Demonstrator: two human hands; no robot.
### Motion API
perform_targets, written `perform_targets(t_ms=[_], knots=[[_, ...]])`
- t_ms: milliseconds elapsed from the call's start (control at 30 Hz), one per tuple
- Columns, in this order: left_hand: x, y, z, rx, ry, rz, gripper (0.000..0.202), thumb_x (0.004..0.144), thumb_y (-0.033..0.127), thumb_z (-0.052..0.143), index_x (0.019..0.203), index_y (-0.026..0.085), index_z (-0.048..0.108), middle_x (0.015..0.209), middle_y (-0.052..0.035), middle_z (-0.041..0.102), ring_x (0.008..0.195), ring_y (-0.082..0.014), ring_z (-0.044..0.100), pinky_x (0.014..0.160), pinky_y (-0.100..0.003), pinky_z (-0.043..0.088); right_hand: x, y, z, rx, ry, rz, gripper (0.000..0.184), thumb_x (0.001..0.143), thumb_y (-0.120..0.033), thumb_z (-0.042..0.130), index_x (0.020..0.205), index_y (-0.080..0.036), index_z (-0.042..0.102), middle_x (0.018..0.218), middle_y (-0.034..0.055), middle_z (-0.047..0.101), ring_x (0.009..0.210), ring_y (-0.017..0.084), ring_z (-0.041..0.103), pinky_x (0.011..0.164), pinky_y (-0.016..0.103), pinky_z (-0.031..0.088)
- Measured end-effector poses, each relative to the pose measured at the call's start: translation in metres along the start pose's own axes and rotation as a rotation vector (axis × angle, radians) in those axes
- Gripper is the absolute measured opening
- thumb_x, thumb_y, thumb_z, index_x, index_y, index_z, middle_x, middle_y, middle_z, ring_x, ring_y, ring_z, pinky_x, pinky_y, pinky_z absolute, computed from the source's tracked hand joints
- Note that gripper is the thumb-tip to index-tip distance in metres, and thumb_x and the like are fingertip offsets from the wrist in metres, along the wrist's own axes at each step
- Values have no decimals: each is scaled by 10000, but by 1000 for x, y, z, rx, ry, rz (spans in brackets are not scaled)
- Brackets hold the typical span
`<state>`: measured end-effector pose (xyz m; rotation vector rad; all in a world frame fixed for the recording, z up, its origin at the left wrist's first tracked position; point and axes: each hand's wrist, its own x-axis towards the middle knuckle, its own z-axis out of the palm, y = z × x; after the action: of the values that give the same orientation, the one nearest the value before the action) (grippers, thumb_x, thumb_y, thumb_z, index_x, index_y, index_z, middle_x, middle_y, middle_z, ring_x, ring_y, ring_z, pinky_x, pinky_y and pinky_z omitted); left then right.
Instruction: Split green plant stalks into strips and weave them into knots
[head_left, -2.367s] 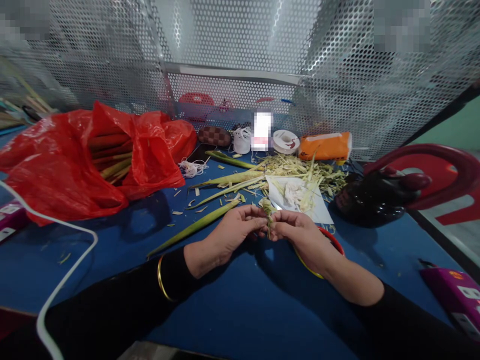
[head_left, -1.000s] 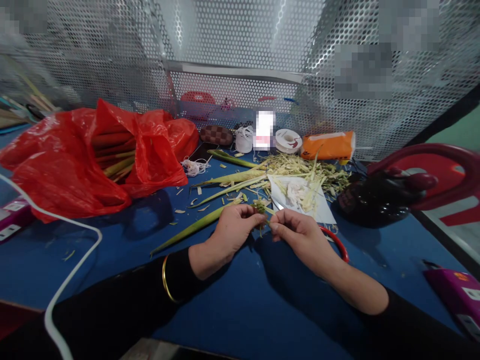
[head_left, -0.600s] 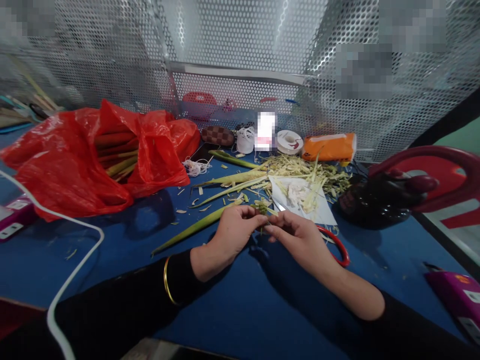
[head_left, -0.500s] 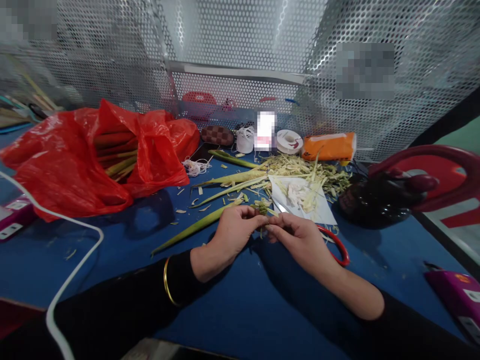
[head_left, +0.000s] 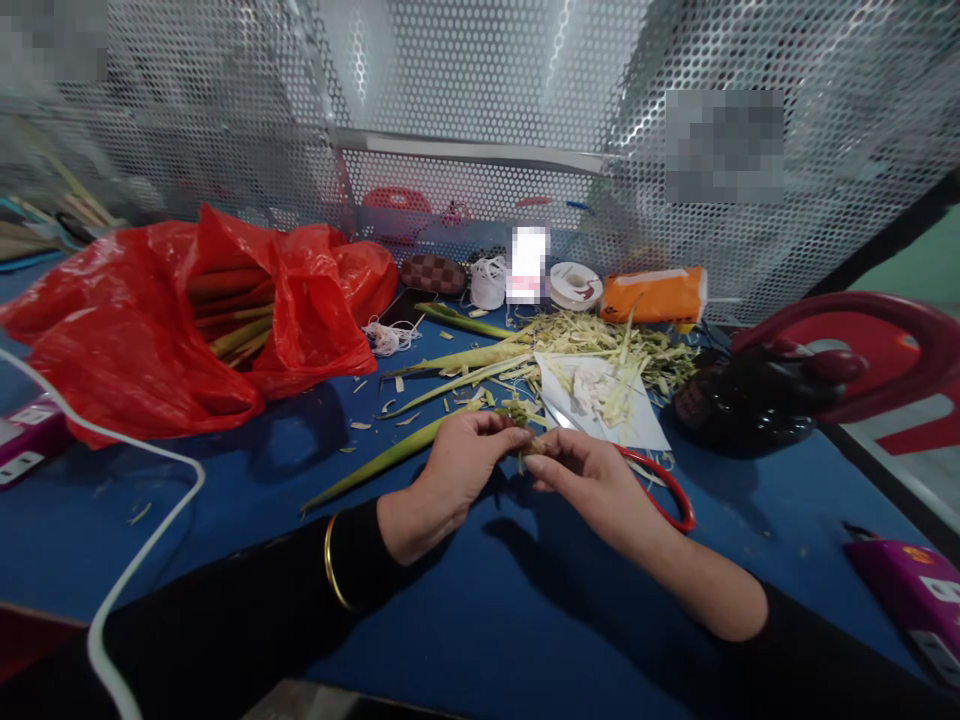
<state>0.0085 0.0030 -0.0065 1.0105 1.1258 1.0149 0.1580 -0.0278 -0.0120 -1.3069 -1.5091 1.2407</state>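
My left hand (head_left: 454, 470) is closed, pinching a small bundle of green plant strips (head_left: 514, 411) between thumb and fingers above the blue table. Against the bundle's near end, the thumb and fingers of my right hand (head_left: 592, 480) are also pinched together; part of the bundle is hidden by the fingers. A long green leaf blade (head_left: 382, 467) lies to the left of my left hand. Beneath and behind my right hand rest red-handled scissors (head_left: 681, 502), their blade lying toward a white sheet of paper (head_left: 649, 428) with pale shreds on it.
A red plastic bag (head_left: 142, 330) holding long stalks stands at left. A heap of plant shreds (head_left: 585, 330) lies behind the paper. At the back are a thread spool (head_left: 576, 287) and an orange packet (head_left: 652, 296); a dark bottle (head_left: 742, 405) stands right. A white cable (head_left: 154, 530) crosses the left side.
Both hands stay together at the bundle. My right hand's fingers have shifted slightly to the left and up against it; the view has moved a little.
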Motion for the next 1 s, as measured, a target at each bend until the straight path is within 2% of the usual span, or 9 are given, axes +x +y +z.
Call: perform_targets(t_ms=[100,200,367,533,633,733,900,1000], knots=[[-4,0,2,-63,-25,-44,181,576,235,770,541,144,617,557,6,589,541,-94,493,537,-229,379,-1,-2,6,102,-26,148,251,718,-402,712,664,-193,586,607,-23,580,576,130,553,580,272,462],[-6,0,4,-99,-40,-71,181,571,235,777,555,141,623,565,8,602,537,-92,504,546,-231,393,-2,-3,9,181,-15,194,274,713,-406,718,609,-179,605,575,-21,580,539,115,542,564,264,456],[-6,-3,5,-95,-13,-66,196,551,230,787,540,136,615,553,13,599,530,-84,495,560,-232,390,-3,0,9,153,-6,132,313,729,-384,708,534,-185,564,518,-26,557,502,109,510,531,253,433],[-4,-2,4,-75,11,-50,193,569,214,777,529,143,602,551,10,598,536,-92,502,565,-238,379,-2,5,8,26,-29,28,292,790,-370,647,577,-196,549,558,-25,554,538,126,524,554,263,451],[-2,3,2,-56,37,-21,180,573,192,766,511,149,602,537,24,571,541,-90,481,575,-241,371,-3,4,6,-71,39,-48,230,801,-364,640,651,-201,574,611,-19,563,586,141,543,579,271,464],[-2,6,1,-41,37,-13,179,564,188,770,503,152,605,527,34,549,540,-88,459,587,-244,369,-3,0,2,-35,125,-55,227,828,-398,604,718,-200,593,649,-11,581,589,141,559,574,267,467],[-1,5,0,-4,23,-3,194,576,209,764,492,155,598,513,36,535,522,-83,430,575,-244,360,1,-2,-4,-46,154,-43,274,850,-385,574,652,-196,575,602,-6,571,551,133,546,565,265,467],[-1,5,0,53,35,20,198,583,233,760,497,153,600,506,36,526,510,-81,412,549,-241,345,3,0,-8,33,184,-37,226,842,-403,600,773,-190,628,694,13,622,639,152,591,631,282,489]])
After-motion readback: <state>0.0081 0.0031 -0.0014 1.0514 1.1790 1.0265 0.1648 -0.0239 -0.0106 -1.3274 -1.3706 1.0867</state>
